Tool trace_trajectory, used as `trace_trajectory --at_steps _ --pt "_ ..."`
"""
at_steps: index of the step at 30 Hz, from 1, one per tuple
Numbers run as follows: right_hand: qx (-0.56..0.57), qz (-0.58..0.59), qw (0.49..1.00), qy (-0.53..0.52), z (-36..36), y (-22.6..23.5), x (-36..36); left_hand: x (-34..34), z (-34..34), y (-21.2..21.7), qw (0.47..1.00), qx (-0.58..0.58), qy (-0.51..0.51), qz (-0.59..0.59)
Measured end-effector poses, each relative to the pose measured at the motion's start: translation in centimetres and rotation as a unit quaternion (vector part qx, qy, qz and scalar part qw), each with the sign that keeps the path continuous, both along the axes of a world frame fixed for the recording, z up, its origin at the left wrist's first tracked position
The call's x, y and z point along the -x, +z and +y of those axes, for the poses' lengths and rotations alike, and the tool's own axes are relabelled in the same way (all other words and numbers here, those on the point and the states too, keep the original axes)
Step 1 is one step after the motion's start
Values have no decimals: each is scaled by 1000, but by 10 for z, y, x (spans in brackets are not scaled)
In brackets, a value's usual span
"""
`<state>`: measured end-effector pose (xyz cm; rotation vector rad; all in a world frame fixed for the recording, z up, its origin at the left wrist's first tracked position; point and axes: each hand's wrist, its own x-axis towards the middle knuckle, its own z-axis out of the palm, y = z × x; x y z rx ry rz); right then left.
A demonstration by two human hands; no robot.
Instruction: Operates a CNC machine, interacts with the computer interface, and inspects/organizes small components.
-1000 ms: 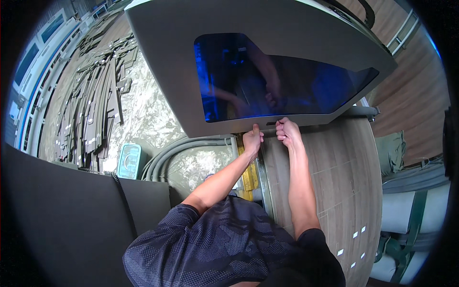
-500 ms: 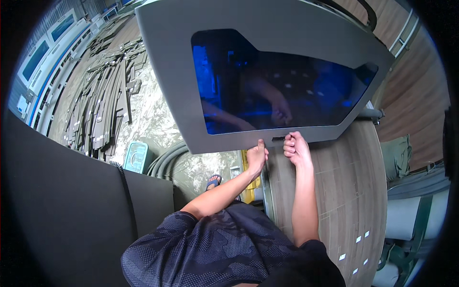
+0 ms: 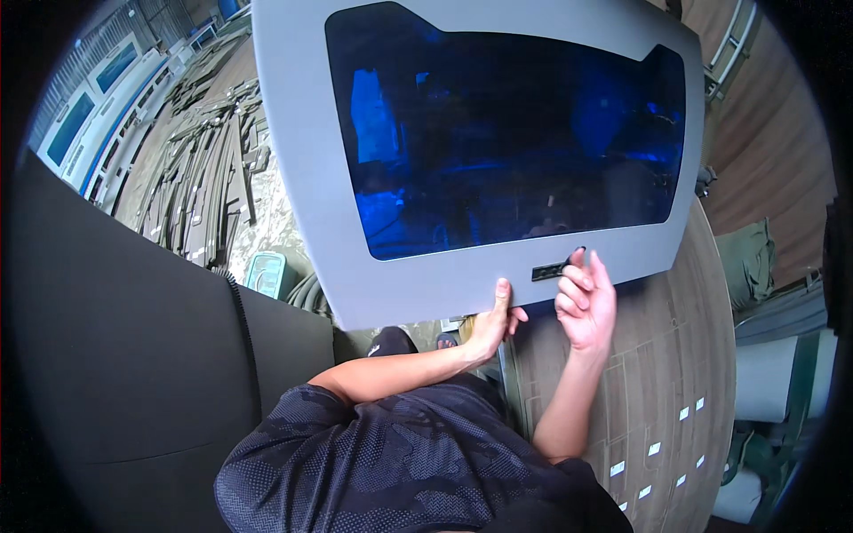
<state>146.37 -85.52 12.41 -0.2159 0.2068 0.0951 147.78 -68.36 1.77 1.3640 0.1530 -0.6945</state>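
We had the big grey panel with its blue tinted window raised overhead, left hand pinching its lower edge, right hand curled by the slot — stiff, bulky, probably scratch-prone.

Both bare forearms rise from the lower middle of the view, out of short dark patterned sleeves. The left arm is bent at the elbow and runs rightward and upward; the left hand is turned palm up, thumb stretched straight upward and the other fingers curled beneath in a pinching grip. The right forearm stands almost upright, wrist slightly bent. The right hand is raised, fingers loosely curled leftward, fingertips uppermost.
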Motion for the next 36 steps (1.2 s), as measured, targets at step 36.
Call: trace_trajectory --at_steps 36 --pt "288 138 939 -125 131 -76 493 184 103 148 828 85 218 -510"
